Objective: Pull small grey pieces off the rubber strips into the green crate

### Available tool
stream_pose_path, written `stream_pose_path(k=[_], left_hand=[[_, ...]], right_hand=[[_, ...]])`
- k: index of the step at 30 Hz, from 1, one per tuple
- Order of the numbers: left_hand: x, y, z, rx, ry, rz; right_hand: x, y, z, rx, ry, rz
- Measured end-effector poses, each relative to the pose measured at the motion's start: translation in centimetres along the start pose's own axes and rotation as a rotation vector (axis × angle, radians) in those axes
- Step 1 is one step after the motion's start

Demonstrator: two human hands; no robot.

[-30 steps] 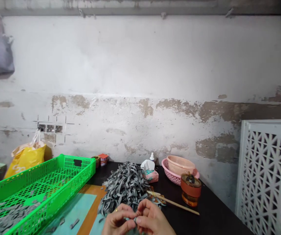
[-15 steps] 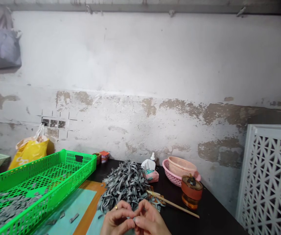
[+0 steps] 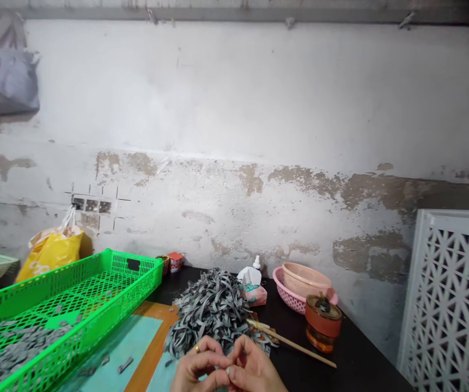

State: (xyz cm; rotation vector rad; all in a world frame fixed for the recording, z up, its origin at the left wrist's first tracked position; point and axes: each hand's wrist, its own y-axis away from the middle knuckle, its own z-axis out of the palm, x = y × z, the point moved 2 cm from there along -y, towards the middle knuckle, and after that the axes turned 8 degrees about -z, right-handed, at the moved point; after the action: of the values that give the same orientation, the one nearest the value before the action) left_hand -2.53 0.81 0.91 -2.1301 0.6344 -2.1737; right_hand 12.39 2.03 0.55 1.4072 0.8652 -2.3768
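Note:
At the bottom of the view, my left hand and my right hand meet fingertip to fingertip. Both are closed in a pinch, and whatever lies between them is too small and covered to make out. A ring shows on a finger of my left hand. Just beyond my hands rises a heap of grey strips. To the left, a few short folded grey pieces lie on a light blue sheet. Many similar grey pieces fill the near part of a green plastic crate.
A wooden stick lies right of the heap, near an amber jar. Behind are pink and peach baskets, a tissue pack and a white-capped bottle. A yellow bag stands behind the crate; a white lattice panel stands right.
The view has shifted slightly, so everything sits a little further right. My hands stay together, with only a small shift of the fingers.

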Motion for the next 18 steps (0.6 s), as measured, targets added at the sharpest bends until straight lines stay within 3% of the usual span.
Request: stream_pose_path(k=[8,18], left_hand=[[0.1,-0.3,-0.2,0.031,0.013,0.038],[1.8,0.1,0.2,0.083,-0.128,0.05]], right_hand=[[-0.4,-0.2,0.3,0.068,-0.032,-0.077],[-0.5,0.3,0.1,0.127,-0.022,-0.028]])
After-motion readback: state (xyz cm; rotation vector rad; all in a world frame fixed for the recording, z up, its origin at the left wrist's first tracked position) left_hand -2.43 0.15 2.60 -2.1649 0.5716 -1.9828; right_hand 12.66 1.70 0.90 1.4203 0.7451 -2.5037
